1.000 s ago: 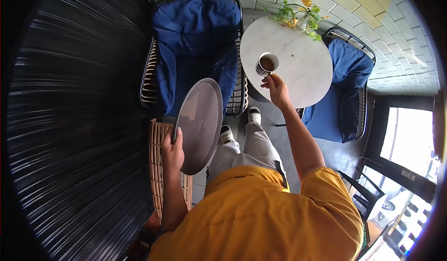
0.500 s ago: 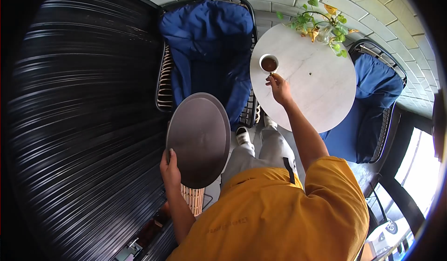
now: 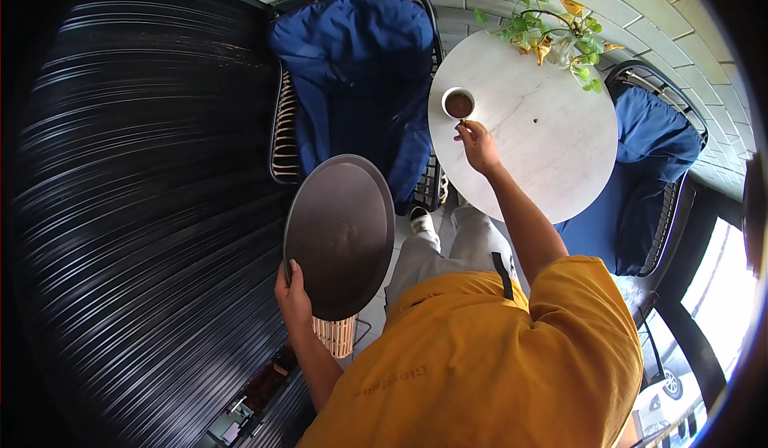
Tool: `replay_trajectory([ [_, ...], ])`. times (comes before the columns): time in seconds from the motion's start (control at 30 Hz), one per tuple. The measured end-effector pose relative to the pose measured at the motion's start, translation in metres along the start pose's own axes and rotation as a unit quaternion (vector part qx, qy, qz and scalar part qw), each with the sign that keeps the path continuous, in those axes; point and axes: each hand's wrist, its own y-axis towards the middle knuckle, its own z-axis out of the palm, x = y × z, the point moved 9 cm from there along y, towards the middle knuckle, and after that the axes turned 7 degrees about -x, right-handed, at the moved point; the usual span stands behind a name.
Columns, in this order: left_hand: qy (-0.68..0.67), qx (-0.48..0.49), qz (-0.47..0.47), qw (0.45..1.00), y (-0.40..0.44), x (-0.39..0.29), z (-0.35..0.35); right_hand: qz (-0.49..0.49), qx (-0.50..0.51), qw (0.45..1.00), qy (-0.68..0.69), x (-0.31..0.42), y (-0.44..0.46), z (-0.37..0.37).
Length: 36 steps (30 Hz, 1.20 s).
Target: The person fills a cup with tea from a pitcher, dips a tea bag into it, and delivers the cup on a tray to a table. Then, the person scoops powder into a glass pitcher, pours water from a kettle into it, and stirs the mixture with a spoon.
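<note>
Head-cam view: R hand [image 3: 482, 150] pinched filled coffee mug [image 3: 459, 106] by its handle at L side of round marble-topped table [image 3: 540, 156]; unclear whether mug rested or hovered. L hand [image 3: 296, 298] gripped dark serving tray [image 3: 340, 236] by rim, thumb on top, nr blue-cushioned armchair [image 3: 356, 64]. Leafy plant [image 3: 526, 26] stood at table's far edge.

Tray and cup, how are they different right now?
The tray is much larger than the cup. The tray is dark grey-brown, while the cup is white inside. The tray carries nothing; the cup contains brown liquid. The left hand grips the tray's edge, whereas the right hand is at the cup's handle. Both have a rounded rim.
</note>
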Motion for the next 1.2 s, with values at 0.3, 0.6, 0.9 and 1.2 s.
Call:
replay_trajectory([
  [0.3, -0.055, 0.101, 0.058, 0.992, -0.003, -0.037, -0.026, -0.051, -0.127, 0.968, -0.209, 0.025, -0.034, -0.053],
  [0.6, -0.262, 0.368, 0.223, 0.864, 0.035, -0.073, -0.028, 0.056, -0.201, 0.974, 0.087, 0.057, -0.178, -0.091],
  [0.9, -0.358, 0.638, 0.087, 0.676, 0.028, -0.072, 0.066, -0.099, -0.332, 0.805, 0.481, 0.199, -0.408, -0.070],
  [1.2, -0.126, 0.768, 0.074, 0.624, -0.135, -0.010, 0.096, -0.122, -0.632, 0.669, 0.371, 0.160, -0.652, -0.062],
])
